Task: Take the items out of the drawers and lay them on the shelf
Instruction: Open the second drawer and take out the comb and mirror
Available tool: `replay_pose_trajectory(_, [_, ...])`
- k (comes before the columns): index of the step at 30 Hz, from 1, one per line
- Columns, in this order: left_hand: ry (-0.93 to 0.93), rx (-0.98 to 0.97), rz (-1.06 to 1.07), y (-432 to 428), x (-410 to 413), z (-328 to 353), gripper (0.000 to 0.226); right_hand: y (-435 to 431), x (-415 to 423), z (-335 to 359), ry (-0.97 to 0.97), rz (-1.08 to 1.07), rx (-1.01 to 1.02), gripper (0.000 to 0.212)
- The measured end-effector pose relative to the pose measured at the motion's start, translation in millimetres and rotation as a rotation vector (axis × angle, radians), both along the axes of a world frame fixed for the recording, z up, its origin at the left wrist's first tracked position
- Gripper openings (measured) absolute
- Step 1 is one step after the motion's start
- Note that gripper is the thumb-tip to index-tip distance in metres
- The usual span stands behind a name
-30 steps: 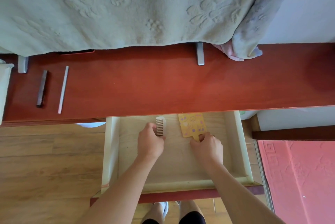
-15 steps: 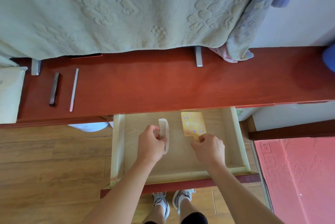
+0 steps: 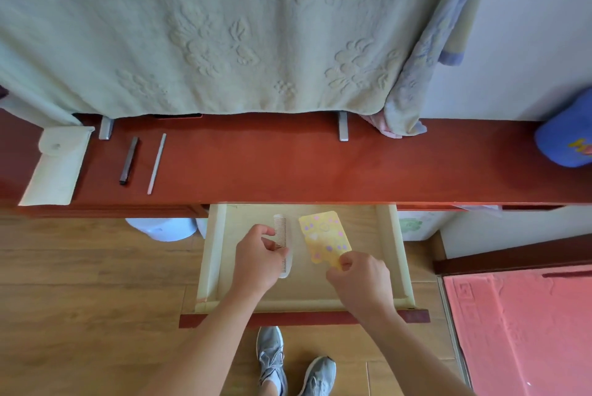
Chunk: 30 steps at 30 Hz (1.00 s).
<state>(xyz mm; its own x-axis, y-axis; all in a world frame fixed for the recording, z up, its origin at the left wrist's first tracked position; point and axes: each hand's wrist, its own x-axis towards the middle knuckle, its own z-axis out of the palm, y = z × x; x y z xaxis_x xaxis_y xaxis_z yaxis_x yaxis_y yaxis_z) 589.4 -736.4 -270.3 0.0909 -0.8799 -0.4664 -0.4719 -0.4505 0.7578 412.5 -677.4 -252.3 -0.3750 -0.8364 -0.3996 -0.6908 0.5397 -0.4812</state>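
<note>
A pale wooden drawer stands pulled out under the red-brown shelf. My left hand is closed on a white comb, which points away from me inside the drawer. My right hand pinches the handle of a yellow patterned hand mirror, holding it just above the drawer bottom beside the comb. On the shelf's left part lie a dark pen, a thin white stick and a white pouch.
A pale green embossed blanket hangs down to the shelf's back edge, with two metal brackets below it. A blue plush object sits at the shelf's right end. A pink mat lies on the floor at right; my grey shoes stand under the drawer.
Both hands have drawn the comb and the mirror toward me and lifted them slightly off the drawer bottom. The view has shifted, showing more of the shelf's ends.
</note>
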Motion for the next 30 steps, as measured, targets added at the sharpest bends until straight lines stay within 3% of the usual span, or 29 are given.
replay_pose_trajectory(12, [-0.004,-0.171,0.01,-78.1,-15.5,28.5,0.034,-94.8,-16.3,28.6,0.017,0.031,-0.181,0.035])
replay_pose_trajectory(23, [-0.048,-0.107,-0.072,-167.7,-21.8,-6.3,0.037,-182.8,-10.1,-10.6,0.107,0.006,-0.135,0.036])
replay_pose_trajectory(30, [-0.175,-0.141,-0.167,-182.3,-34.1,-7.8,0.042,-198.6,-11.3,-21.6,0.202,0.012,-0.11,0.025])
